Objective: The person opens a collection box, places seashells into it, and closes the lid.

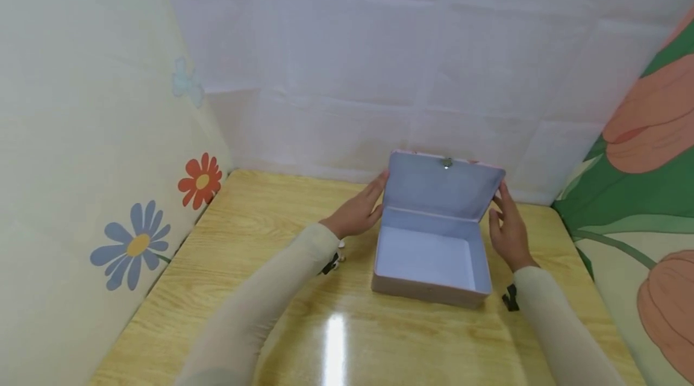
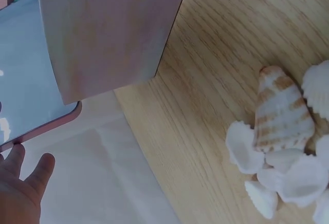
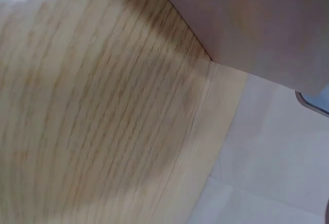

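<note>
A hinged box (image 1: 431, 297) with a pinkish outside and a pale blue-grey inside stands on the table, its interior bare. Its lid (image 1: 434, 187) is raised and leans back, with a small metal clasp (image 1: 447, 162) at the top edge. My left hand (image 1: 355, 211) touches the lid's left edge with fairly straight fingers. At the opposite edge, the extended fingers of my right hand (image 1: 509, 229) reach the lid's corner. In the right wrist view that hand is almost wholly out of frame, and the box's side wall (image 3: 267, 23) fills the upper right.
Several white seashells, one a brown-banded spiral shell (image 2: 282, 111), lie on the wooden table (image 2: 180, 131) left of the box. In the head view my left wrist partly hides them. A white sheet (image 1: 347, 73) hangs behind; flower-printed panels (image 1: 135, 247) flank both sides.
</note>
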Available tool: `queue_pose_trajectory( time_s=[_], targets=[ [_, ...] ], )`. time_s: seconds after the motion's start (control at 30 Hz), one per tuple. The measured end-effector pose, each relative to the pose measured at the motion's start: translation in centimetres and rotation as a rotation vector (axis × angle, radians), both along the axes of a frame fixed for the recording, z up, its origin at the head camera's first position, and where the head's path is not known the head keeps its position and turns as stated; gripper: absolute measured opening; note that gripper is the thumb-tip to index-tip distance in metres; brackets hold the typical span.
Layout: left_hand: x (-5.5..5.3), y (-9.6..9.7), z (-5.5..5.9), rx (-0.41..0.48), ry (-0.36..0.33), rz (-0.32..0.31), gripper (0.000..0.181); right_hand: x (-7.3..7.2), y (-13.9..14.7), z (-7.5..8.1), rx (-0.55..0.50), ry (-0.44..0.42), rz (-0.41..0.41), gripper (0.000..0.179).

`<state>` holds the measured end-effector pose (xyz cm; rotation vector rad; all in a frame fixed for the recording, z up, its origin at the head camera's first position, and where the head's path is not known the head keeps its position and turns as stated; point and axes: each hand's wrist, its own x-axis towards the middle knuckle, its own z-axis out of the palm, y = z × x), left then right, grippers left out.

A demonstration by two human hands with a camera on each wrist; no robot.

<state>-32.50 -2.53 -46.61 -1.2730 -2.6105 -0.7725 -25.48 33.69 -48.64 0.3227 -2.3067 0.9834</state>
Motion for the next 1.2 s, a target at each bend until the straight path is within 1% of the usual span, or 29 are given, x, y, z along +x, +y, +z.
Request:
queue_pose_trajectory(
  time_s=[0.23, 0.3, 0.43, 0.57, 0.63, 0.73, 0.8, 0.93, 0.97, 1.07, 1.2],
  targets=[
    [-0.8, 0.4, -0.6, 0.006, -0.006, -0.01, 0.076, -0.6, -0.1, -0.1, 0.018, -0.076, -0.031, 0.079],
    [-1.0, 0.5, -0.6, 0.007, -0.01, -0.011, 0.077, -0.8, -0.1, -0.1, 0.021, -0.089, -0.031, 0.08],
    [-1.4, 0.7, -0.4, 0.003, -0.04, -0.012, 0.077, -1.3, -0.1, -0.2, 0.029, -0.117, -0.03, 0.081],
    [-1.9, 1.0, -0.5, 0.007, -0.049, -0.022, 0.076, -2.0, 0.0, -0.2, 0.037, -0.137, -0.03, 0.08],
    [-2.2, 1.1, -0.5, 0.007, -0.062, -0.017, 0.077, -2.4, 0.1, -0.2, 0.042, -0.139, -0.017, 0.08],
    [-2.6, 1.3, -0.5, 0.003, -0.104, -0.01, 0.078, -2.9, 0.2, -0.1, 0.028, -0.144, 0.015, 0.079],
    [-2.8, 1.4, -0.3, 0.009, -0.149, -0.012, 0.078, -3.2, 0.3, 0.0, 0.008, -0.168, 0.039, 0.079],
    [-3.1, 1.5, 0.1, 0.04, -0.229, -0.028, 0.076, -3.6, 0.3, 0.3, -0.02, -0.244, 0.062, 0.078],
    [-3.1, 1.5, 0.2, 0.047, -0.239, -0.033, 0.076, -3.7, 0.4, 0.3, -0.024, -0.267, 0.063, 0.078],
    [-3.2, 1.5, 0.3, 0.039, -0.268, -0.028, 0.076, -4.0, 0.5, 0.3, -0.034, -0.324, 0.059, 0.077],
    [-3.5, 1.6, 0.1, -0.007, -0.308, 0.001, 0.078, -4.4, 0.5, 0.2, -0.066, -0.387, 0.058, 0.075]
  ],
)
